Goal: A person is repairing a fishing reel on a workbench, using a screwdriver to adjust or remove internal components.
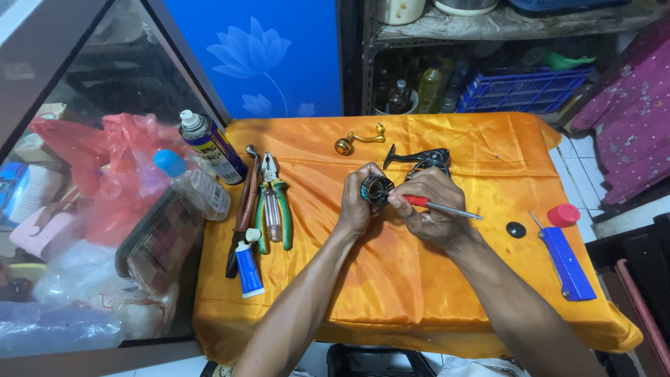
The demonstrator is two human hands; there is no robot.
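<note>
Over the middle of an orange cloth (391,279), my left hand (357,202) grips a black fishing-reel spool (377,190) with a blue rim. My right hand (434,209) holds a red-handled screwdriver (440,206) whose metal shaft points out to the right, its red end touching the spool. The black reel body (422,159) lies on the cloth just behind my right hand, partly hidden by it. A gold reel handle (357,139) lies further back.
On the cloth's left lie green-handled pliers (279,202), a screwdriver, a brown-handled tool and a small blue tube (248,269). A spray can (209,143) and a clear bottle (192,185) sit at the left edge. To the right are a black cap (516,230), a red cap (563,214) and a blue bottle (567,262).
</note>
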